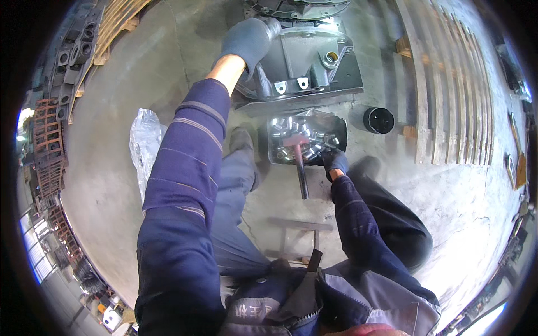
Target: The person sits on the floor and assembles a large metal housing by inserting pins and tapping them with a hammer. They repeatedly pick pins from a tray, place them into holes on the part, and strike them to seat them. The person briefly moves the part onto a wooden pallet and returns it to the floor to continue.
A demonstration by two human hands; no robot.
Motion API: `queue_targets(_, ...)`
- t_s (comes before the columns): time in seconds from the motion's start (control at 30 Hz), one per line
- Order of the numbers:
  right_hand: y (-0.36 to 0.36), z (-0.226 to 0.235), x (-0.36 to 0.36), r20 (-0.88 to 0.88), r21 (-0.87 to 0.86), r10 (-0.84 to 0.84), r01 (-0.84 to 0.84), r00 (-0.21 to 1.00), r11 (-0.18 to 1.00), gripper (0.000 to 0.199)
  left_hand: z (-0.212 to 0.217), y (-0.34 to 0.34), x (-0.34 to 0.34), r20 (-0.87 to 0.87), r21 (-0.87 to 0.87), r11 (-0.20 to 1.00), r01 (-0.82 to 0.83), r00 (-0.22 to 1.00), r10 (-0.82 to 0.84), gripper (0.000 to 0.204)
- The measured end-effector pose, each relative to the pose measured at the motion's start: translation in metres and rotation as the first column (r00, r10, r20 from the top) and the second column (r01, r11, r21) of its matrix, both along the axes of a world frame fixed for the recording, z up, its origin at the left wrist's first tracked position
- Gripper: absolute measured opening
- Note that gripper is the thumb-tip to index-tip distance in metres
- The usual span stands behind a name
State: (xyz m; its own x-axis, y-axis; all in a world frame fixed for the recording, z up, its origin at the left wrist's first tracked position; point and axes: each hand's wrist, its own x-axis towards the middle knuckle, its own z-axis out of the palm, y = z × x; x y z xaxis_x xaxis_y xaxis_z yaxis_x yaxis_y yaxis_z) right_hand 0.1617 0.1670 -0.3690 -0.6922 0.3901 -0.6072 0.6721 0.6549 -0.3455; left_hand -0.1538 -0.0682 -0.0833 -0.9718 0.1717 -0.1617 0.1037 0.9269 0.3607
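Note:
My left hand (245,42), in a dark glove, is closed round a short grey metal bushing (273,27) at the upper left of a large grey metal casting (274,59). Some of its fingers are hidden behind the hand. My right hand (336,161), gloved too, reaches over the right near corner of a dark tray (271,150). Its fingertips are among shiny metal bushings (316,143), and I cannot make out whether they grip one. A hammer (302,173) with a reddish head and black handle lies across the tray, its handle sticking out over the near edge.
The casting stands on a dark base plate (302,101). A black round container (379,120) is right of the tray, and a wooden pallet (445,89) lies farther right. Clear plastic wrap (144,143) lies on the left. A small metal frame (300,225) is between my legs.

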Motion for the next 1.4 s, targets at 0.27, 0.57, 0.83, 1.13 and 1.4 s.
queue_targets(0.27,0.028,0.105,-0.034,-0.081,-0.937,-0.627,0.156,0.775,0.313,0.031,-0.007,-0.001,0.0,-0.028,0.021,1.0,-0.02,0.999,0.021,0.055)
queue_targets(0.57,0.034,0.288,-0.2,-0.674,-0.39,0.025,-0.385,0.738,0.837,0.036,-0.013,-0.001,-0.006,-0.048,0.051,0.998,-0.031,0.998,0.033,0.057)
queue_targets(0.83,0.035,0.301,-0.256,-0.509,0.131,0.563,-0.588,0.651,0.798,0.024,0.002,0.001,0.008,-0.089,0.092,0.994,-0.05,0.994,0.059,0.058)
queue_targets(1.13,0.02,0.278,-0.237,-0.561,0.43,0.618,-0.443,0.551,0.786,0.048,0.012,0.007,0.011,0.013,0.116,0.991,-0.072,0.997,0.071,0.056)
queue_targets(1.4,-0.045,0.047,0.05,-0.285,-0.39,-0.184,0.062,0.941,0.919,0.039,-0.001,0.009,0.005,0.002,0.229,0.965,-0.131,0.991,0.134,0.054)
